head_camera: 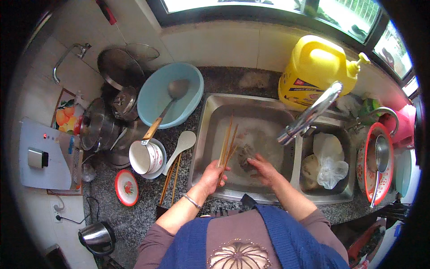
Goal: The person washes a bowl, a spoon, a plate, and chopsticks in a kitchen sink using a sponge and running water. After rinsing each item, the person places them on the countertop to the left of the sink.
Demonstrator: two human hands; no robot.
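Observation:
Over the left side of the large sink basin (215, 121), my left hand (215, 175) grips several wooden chopsticks (226, 144) that point up and away from me. My right hand (265, 169) is low in the same basin, its fingers on a dark scouring pad (246, 157). Cloudy water appears to lie in the basin, so the bottom is not clearly seen. A chrome faucet (312, 111) reaches over the basin's right side.
Left of the sink stand a blue basin (147, 97) with a ladle, a patterned bowl (144, 156), a white rice paddle (184, 141) and more chopsticks (169, 178). A yellow jug (312, 70) stands behind. The small right basin (344, 141) holds a plastic bag (331, 168).

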